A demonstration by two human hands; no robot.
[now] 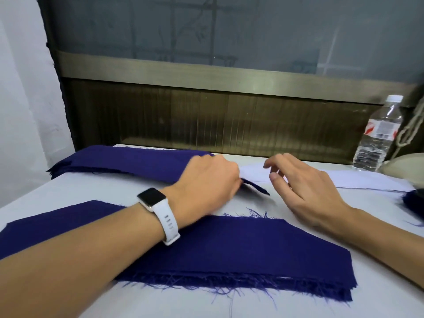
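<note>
A white tabletop (298, 301) fills the lower part of the view. A big blue cloth, the near cloth (229, 249), lies flat along the near edge. Its edges are frayed, and loose threads stick out. The left arm lies across it.

The far cloth (128, 161) is blue too. It lies along the far edge, from the far left corner toward the middle. It looks like a stack of layers at its left end.

The left hand (206, 182) is at the right end of the far cloth. Its fingers are curled and grip that end, and a small blue flap sticks out from under them. The right hand (305, 187) is just beside it, over the bare tabletop. Its fingers are loose and a little bent, and it holds nothing.

A clear bottle (376, 136) with a white cap stands upright near the far right corner. A bit of dark cloth (413, 203) shows at the right edge. A white watch (152, 198) sits on the left wrist.
</note>
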